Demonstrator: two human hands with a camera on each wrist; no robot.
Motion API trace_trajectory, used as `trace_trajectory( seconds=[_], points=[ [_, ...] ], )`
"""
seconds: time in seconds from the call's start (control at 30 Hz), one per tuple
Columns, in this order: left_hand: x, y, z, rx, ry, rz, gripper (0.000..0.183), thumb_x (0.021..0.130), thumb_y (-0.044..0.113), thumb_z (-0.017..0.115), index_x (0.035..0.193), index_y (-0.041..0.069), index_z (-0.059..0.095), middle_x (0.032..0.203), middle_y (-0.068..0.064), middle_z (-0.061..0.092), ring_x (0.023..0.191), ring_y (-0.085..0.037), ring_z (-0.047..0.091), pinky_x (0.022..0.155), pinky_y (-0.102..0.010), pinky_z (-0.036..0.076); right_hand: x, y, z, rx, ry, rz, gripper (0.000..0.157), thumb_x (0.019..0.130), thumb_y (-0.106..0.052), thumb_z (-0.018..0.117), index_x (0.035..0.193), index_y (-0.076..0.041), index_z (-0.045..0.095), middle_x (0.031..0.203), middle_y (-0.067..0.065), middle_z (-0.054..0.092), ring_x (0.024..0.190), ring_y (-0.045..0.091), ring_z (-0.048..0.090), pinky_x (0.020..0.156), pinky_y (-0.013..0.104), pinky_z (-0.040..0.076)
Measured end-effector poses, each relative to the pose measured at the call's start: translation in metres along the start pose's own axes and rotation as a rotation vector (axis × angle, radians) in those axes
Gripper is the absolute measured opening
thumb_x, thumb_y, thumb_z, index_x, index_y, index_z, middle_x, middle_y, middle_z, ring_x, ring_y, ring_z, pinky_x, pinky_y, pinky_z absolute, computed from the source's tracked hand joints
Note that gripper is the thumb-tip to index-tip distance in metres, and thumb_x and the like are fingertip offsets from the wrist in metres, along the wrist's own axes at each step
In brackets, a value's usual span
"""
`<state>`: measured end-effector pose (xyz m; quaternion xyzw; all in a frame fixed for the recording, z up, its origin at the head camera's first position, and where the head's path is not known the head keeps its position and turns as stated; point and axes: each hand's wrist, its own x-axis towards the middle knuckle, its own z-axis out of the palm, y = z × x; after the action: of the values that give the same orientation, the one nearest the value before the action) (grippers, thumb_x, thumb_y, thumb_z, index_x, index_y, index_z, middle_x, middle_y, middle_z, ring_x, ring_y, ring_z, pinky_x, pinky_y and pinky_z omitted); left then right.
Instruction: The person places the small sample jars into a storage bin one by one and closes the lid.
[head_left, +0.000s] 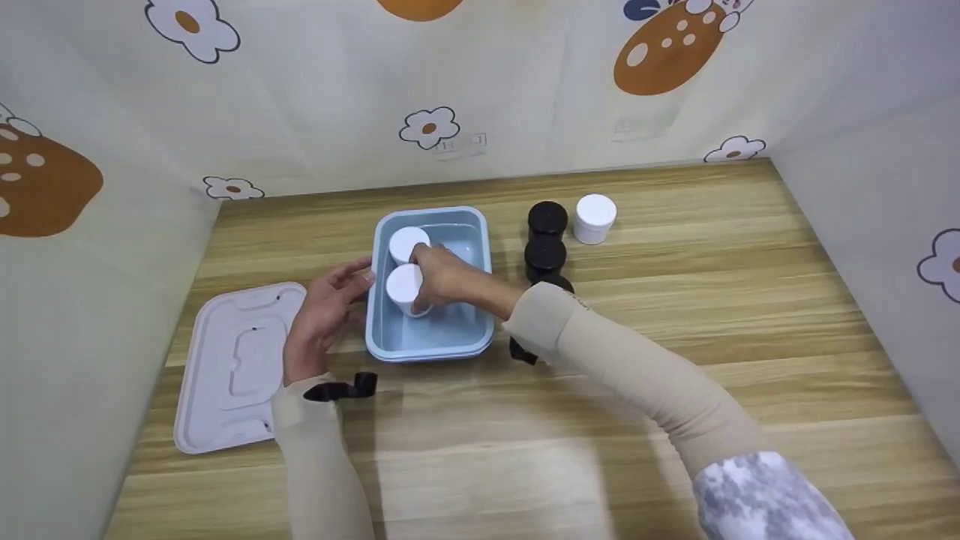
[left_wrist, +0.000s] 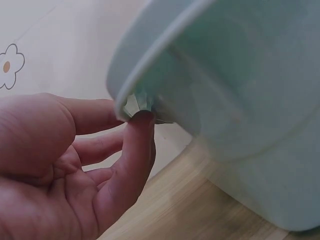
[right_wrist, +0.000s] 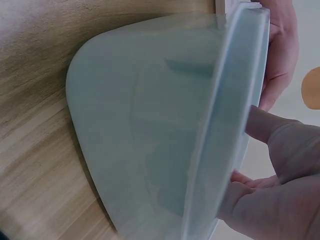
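Note:
A light blue plastic tub [head_left: 427, 352] stands on the table with two white lidded jars inside, along its left side. My right hand [head_left: 444, 277] reaches over the right rim and grips the nearer white jar [head_left: 403, 285]. The farther white jar [head_left: 409, 244] stands just behind it, close to the fingers. My left hand [head_left: 322, 315] is at the tub's left side, its fingertips touching the outside of the rim [left_wrist: 165, 50]. In the right wrist view, the tub's wall hides the jars from sight.
A white tub lid [head_left: 240, 367] lies flat on the table to the left. Right of the tub stand several black lidded jars [head_left: 545, 255] in a row, partly behind my right forearm, beside another white jar [head_left: 595, 219]. Patterned curtain [head_left: 525, 90] surrounds the table.

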<state>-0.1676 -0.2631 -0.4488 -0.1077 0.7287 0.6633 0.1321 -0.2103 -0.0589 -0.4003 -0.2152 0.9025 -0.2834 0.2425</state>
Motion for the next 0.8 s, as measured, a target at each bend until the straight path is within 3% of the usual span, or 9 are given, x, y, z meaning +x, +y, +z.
trace_trajectory(
  seconds=[0.13, 0.43, 0.6, 0.8],
  points=[
    [-0.001, 0.0014, -0.0001, 0.004, -0.004, -0.005, 0.051, 0.103, 0.024, 0.058, 0.149, 0.006, 0.045, 0.104, 0.006, 0.069, 0.097, -0.011, 0.066, 0.077, -0.03, 0.061, 0.0026, -0.0007, 0.0036, -0.002, 0.001, 0.017, 0.066, 0.075, -0.01, 0.088, 0.127, 0.001, 0.05, 0.124, 0.018, 0.058, 0.114, 0.027, 0.056, 0.1, 0.036, 0.051],
    [0.0001, 0.001, 0.001, 0.034, 0.013, -0.027, 0.051, 0.103, 0.025, 0.058, 0.149, 0.009, 0.046, 0.109, 0.003, 0.068, 0.099, -0.011, 0.066, 0.078, -0.031, 0.061, 0.005, -0.0059, 0.008, -0.044, 0.045, 0.067, 0.093, 0.074, -0.005, 0.085, 0.146, 0.009, 0.028, 0.134, 0.024, 0.051, 0.119, 0.028, 0.056, 0.105, 0.035, 0.05],
    [0.0007, 0.0006, 0.0008, 0.035, 0.018, -0.027, 0.051, 0.103, 0.025, 0.058, 0.149, 0.008, 0.046, 0.115, -0.001, 0.067, 0.101, -0.012, 0.065, 0.081, -0.031, 0.061, 0.0071, -0.0045, 0.0095, -0.045, 0.059, 0.068, 0.095, 0.075, -0.003, 0.083, 0.148, 0.009, 0.024, 0.137, 0.025, 0.049, 0.122, 0.029, 0.055, 0.107, 0.036, 0.049],
    [0.0008, 0.0007, 0.0006, 0.016, 0.008, -0.013, 0.051, 0.103, 0.024, 0.058, 0.149, 0.007, 0.045, 0.109, 0.003, 0.068, 0.097, -0.011, 0.067, 0.078, -0.032, 0.062, 0.0088, -0.0022, 0.0097, -0.06, 0.06, 0.056, 0.096, 0.073, -0.002, 0.084, 0.147, 0.01, 0.025, 0.138, 0.025, 0.049, 0.126, 0.03, 0.053, 0.111, 0.034, 0.046]
  ],
)
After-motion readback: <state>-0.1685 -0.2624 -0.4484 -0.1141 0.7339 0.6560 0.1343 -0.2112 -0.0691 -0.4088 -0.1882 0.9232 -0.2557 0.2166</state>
